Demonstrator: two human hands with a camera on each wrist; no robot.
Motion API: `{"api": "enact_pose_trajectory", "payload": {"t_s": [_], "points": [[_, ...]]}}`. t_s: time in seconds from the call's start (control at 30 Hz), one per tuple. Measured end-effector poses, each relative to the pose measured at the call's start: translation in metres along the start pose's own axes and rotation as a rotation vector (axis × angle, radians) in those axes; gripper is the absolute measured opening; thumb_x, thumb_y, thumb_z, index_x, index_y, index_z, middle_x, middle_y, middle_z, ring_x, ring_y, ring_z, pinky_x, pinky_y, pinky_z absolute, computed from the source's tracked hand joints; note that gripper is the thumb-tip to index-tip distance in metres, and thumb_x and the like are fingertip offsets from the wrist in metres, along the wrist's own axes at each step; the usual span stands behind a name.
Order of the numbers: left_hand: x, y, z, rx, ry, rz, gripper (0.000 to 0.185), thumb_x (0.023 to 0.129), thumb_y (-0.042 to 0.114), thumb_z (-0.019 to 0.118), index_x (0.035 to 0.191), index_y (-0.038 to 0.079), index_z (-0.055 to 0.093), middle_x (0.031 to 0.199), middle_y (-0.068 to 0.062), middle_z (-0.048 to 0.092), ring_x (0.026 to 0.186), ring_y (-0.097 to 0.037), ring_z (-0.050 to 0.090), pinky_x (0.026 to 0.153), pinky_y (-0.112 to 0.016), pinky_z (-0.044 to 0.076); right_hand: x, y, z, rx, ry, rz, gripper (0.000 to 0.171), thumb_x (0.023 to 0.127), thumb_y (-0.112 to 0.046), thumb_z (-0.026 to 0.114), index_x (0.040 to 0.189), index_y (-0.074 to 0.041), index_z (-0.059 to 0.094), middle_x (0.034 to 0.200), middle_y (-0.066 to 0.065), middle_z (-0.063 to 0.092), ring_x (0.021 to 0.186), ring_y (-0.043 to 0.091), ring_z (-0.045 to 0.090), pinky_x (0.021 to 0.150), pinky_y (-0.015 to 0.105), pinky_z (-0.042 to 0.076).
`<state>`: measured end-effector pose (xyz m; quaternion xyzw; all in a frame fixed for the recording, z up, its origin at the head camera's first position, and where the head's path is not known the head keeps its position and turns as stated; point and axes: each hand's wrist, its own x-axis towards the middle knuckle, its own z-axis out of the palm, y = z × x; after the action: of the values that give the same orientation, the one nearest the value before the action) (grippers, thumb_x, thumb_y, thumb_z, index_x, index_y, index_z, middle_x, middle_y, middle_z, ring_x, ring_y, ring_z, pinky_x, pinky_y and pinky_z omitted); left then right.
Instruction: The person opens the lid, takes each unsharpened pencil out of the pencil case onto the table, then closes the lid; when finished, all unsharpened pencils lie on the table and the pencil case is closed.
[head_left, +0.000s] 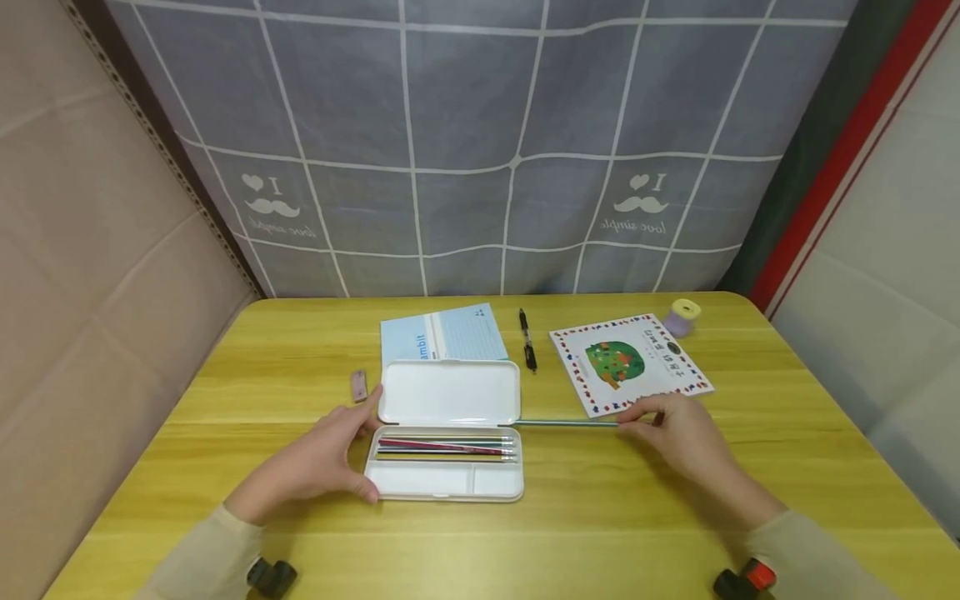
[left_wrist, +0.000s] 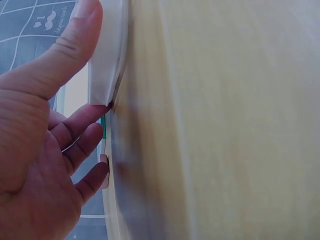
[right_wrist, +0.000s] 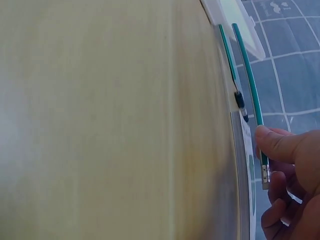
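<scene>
Head view: a person's left hand steadies an open white pencil case on the yellow table, thumb at the hinge end and fingers curled along the case's near left corner. The right hand pinches the far end of a green pencil lying level just beside the case's right edge, its tip at the tray where several pencils already lie. Behind sit a blue notebook, a black pen, a picture card, a spool of tape and a small eraser.

Left wrist view: the thumb presses flat on the case's white lid; the other fingers are loosely bent beneath.

Right wrist view: thumb and fingers pinch the pencil near its metal ferrule.

Held so far back, the pencil could swing or catch on the tray's rim and skid across the table; a slack left hand would let the light case slide.
</scene>
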<state>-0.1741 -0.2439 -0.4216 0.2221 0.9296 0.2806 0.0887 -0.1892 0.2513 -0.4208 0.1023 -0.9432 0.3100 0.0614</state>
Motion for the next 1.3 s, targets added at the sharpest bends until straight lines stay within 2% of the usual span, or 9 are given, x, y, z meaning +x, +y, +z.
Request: {"api": "enact_pose_trajectory", "payload": {"t_s": [0.23, 0.43, 0.7, 0.97, 1.17, 1.3], "points": [[0.0, -0.002, 0.001, 0.011, -0.001, -0.004, 0.149, 0.056, 0.06, 0.092, 0.167, 0.001, 0.011, 0.13, 0.014, 0.066, 0.118, -0.017, 0.052, 0.11, -0.054, 0.039, 0.001, 0.013, -0.001, -0.015, -0.046, 0.03, 0.007, 0.085, -0.017, 0.087, 0.085, -0.023, 0.083, 0.091, -0.003, 0.075, 0.069, 0.013, 0.05, 0.06, 0.028, 0.04], [0.001, -0.003, 0.001, 0.014, -0.003, -0.006, 0.149, 0.056, 0.06, 0.093, 0.167, 0.002, 0.011, 0.129, 0.014, 0.066, 0.118, -0.017, 0.052, 0.111, -0.054, 0.038, 0.001, 0.017, 0.001, -0.037, -0.049, 0.035, 0.008, 0.085, -0.017, 0.087, 0.084, -0.024, 0.082, 0.092, -0.002, 0.075, 0.073, 0.014, 0.051, 0.065, 0.029, 0.04], [0.001, -0.001, -0.001, 0.028, 0.007, 0.012, 0.148, 0.057, 0.058, 0.093, 0.166, 0.0, 0.013, 0.129, 0.012, 0.067, 0.116, -0.018, 0.053, 0.108, -0.055, 0.039, 0.001, 0.017, 0.001, -0.064, -0.044, 0.011, 0.009, 0.084, -0.015, 0.087, 0.084, -0.023, 0.082, 0.092, -0.003, 0.076, 0.076, 0.011, 0.058, 0.068, 0.032, 0.046], [0.0, -0.001, 0.0, 0.033, 0.006, 0.001, 0.149, 0.056, 0.061, 0.092, 0.166, 0.0, 0.013, 0.129, 0.013, 0.067, 0.116, -0.017, 0.053, 0.109, -0.054, 0.039, 0.002, 0.016, 0.0, -0.089, -0.065, -0.028, 0.009, 0.085, -0.016, 0.087, 0.087, -0.023, 0.082, 0.095, 0.0, 0.077, 0.077, 0.012, 0.058, 0.069, 0.035, 0.047], [0.0, -0.002, 0.001, 0.041, 0.013, 0.005, 0.149, 0.056, 0.062, 0.092, 0.166, 0.001, 0.013, 0.13, 0.013, 0.067, 0.116, -0.017, 0.053, 0.109, -0.054, 0.039, 0.005, 0.007, 0.002, -0.086, -0.016, -0.066, 0.011, 0.083, -0.015, 0.088, 0.09, -0.021, 0.082, 0.094, -0.002, 0.077, 0.074, 0.01, 0.057, 0.067, 0.031, 0.047], [0.001, -0.002, 0.001, 0.037, 0.016, 0.007, 0.148, 0.056, 0.061, 0.093, 0.167, 0.001, 0.013, 0.13, 0.013, 0.067, 0.116, -0.017, 0.053, 0.108, -0.054, 0.04, 0.013, -0.01, 0.007, -0.043, 0.04, -0.102, 0.016, 0.084, -0.017, 0.088, 0.1, -0.016, 0.083, 0.09, -0.003, 0.075, 0.068, 0.01, 0.055, 0.062, 0.026, 0.046]]}}
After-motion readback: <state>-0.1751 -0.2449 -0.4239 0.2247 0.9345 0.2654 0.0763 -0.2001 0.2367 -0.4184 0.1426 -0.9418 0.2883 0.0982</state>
